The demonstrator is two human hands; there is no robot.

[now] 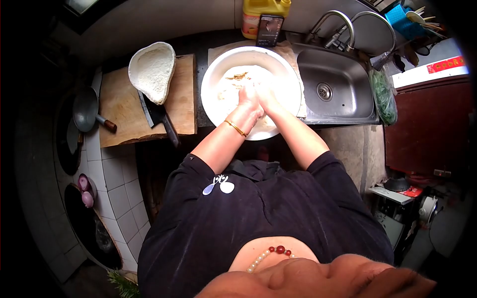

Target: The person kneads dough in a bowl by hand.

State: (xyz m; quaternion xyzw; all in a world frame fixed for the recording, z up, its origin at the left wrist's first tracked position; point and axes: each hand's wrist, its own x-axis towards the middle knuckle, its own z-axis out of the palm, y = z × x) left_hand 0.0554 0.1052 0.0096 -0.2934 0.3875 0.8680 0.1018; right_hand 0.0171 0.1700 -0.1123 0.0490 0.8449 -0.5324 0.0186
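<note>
A wide white basin sits on the counter, holding white flour with a yellowish-brown wet patch. Both of my hands are down inside it, close together and touching the flour. My left hand, below a wrist with a gold bangle, is nearest the wet patch. Beside it is my right hand, its wrist bare. Glare and flour hide the fingers of both, so their grip does not show.
Left of the basin, a flour-filled scoop-like container and a cleaver rest on a wooden board. A steel sink adjoins on the right. A phone leans against a yellow jug behind. A ladle lies far left.
</note>
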